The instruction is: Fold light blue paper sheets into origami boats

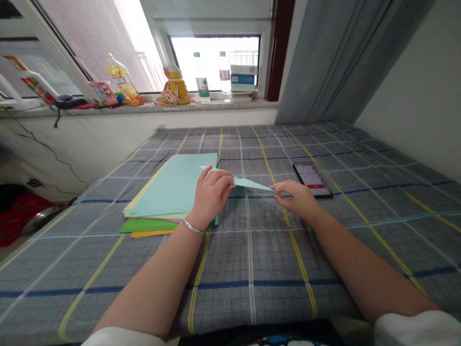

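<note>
A plaid cloth [230, 259], grey with yellow, white and blue lines, covers the wide flat surface in front of the person; whether a bed or a table is under it, I cannot tell. Behind it there is a white wall with a stone window sill [144, 110], a bright window [216, 45], and, to the right, a grey curtain [320, 57].

The left hand [215, 190], with a silver bracelet [193, 227] on its wrist, pinches a folded light blue paper [254, 184], and the right hand [293, 197] grasps its pointed end between thumb and finger. This paper is just above the cloth, partly in front of the stack of coloured sheets [173, 187]. Near the right hand lies a phone [311, 181]; its screen shows a red bar, and one part is pixelated.

On the sill stand a yellow-labelled bottle [123, 80], a yellow container [177, 86], a bottle with green-and-white label [202, 86], a clear bottle [224, 72] and stacked boxes [243, 79], one of them blue. Their labels carry some printing, but it is too small for reading.
</note>
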Demonstrator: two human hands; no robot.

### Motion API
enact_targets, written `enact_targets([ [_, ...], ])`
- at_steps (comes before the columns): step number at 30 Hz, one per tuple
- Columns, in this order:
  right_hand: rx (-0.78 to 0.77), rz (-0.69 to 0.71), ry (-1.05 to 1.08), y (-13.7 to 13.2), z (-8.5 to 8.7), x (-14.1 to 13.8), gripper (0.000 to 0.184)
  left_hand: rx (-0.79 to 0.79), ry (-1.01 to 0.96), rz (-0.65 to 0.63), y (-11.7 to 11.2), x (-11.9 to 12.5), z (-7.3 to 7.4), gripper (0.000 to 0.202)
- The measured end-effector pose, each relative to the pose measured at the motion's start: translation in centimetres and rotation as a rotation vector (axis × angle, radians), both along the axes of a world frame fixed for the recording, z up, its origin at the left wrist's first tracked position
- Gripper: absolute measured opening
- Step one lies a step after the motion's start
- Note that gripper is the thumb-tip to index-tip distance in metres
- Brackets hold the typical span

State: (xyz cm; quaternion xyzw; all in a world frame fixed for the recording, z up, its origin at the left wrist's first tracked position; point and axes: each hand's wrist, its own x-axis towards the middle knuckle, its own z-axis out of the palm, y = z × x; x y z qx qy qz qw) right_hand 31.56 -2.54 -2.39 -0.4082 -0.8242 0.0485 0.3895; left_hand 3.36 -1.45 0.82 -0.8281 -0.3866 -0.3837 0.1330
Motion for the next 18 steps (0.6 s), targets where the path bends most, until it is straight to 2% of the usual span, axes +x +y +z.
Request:
enact_targets([
  [4, 0.080, -0.096, 0.002, 0.1, 0.0, 0.0, 0.007, -0.006, -0.085, 0.047, 0.5, -0.5, -0.5, 0.007],
  [7, 0.222, -0.168, -0.056, -0.5, 0.7, -1.0, 0.004, -0.026, -0.019, -0.024, 0.1, 0.5, -1.0, 0.009],
  [10, 0.250, -0.113, -0.146, -1.3, 1.2, -2.3, 0.017, -0.028, -0.009, -0.070, -0.7, 1.9, -1.3, 0.007],
  [13, 0.229, -0.056, -0.180, -1.6, 1.1, -2.9, 0.011, -0.030, -0.016, -0.101, -1.3, 2.6, -1.3, 0.007],
  [18, 0.255, -0.102, -0.121, -1.6, 1.2, -2.7, 0.011, -0.018, 0.042, -0.147, -1.4, 2.7, -1.2, 0.007],
])
